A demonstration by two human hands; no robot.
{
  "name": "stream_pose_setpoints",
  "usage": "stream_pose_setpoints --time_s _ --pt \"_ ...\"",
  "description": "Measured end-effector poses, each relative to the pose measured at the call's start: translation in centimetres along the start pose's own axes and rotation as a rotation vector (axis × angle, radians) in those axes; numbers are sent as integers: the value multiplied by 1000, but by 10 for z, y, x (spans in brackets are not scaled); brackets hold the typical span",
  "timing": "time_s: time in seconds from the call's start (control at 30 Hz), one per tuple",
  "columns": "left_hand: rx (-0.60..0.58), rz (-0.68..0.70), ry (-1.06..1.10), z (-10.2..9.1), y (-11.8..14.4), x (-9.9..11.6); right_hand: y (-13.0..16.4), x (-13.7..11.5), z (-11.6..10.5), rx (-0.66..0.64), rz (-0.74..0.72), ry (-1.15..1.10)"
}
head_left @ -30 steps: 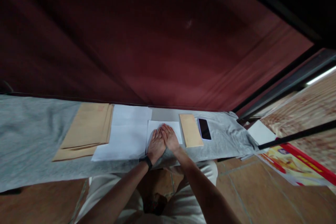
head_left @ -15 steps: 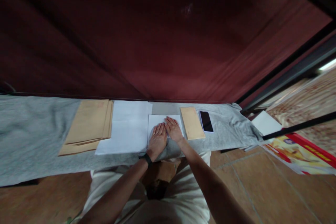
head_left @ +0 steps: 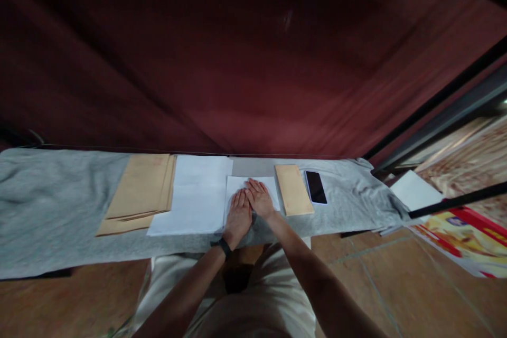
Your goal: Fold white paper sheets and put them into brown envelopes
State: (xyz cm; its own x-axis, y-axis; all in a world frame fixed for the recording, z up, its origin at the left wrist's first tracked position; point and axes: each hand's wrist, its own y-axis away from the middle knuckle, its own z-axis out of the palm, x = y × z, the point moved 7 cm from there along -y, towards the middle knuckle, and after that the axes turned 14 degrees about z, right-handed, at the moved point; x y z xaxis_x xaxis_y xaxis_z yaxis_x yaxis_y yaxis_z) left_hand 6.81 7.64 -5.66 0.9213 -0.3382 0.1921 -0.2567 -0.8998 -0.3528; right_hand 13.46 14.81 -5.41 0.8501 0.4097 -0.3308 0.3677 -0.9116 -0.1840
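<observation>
A small white folded sheet [head_left: 237,184] lies on the grey cloth [head_left: 55,206] in front of me. My left hand [head_left: 238,216] and my right hand [head_left: 259,199] rest flat on it, side by side, fingers pointing away from me and pressed together at the inner edges. A black band circles my left wrist. A larger stack of white paper [head_left: 198,195] lies directly left of the sheet. A single brown envelope [head_left: 293,189] lies just right of my right hand.
A pile of brown envelopes [head_left: 140,194] sits further left. A black phone [head_left: 316,187] lies right of the single envelope. A dark red curtain hangs behind the cloth. Loose white paper [head_left: 414,190] and a red-and-yellow printed sheet [head_left: 463,237] lie at right, over tiled floor.
Both hands have stayed flat on the small sheet, sliding slightly forward on it. The camera view has drifted a little, so everything sits somewhat further right.
</observation>
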Motion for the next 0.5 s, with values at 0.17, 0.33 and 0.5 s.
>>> stream_pose_setpoints --time_s 0.17,0.33,0.5 --pt "38 -106 -29 0 4 -6 7 21 -7 69 132 80" --pt "6 -186 -43 -1 -3 -6 26 44 -14 133 207 114" --pt "-50 -88 -17 4 -39 -4 31 45 -17 165 231 78"
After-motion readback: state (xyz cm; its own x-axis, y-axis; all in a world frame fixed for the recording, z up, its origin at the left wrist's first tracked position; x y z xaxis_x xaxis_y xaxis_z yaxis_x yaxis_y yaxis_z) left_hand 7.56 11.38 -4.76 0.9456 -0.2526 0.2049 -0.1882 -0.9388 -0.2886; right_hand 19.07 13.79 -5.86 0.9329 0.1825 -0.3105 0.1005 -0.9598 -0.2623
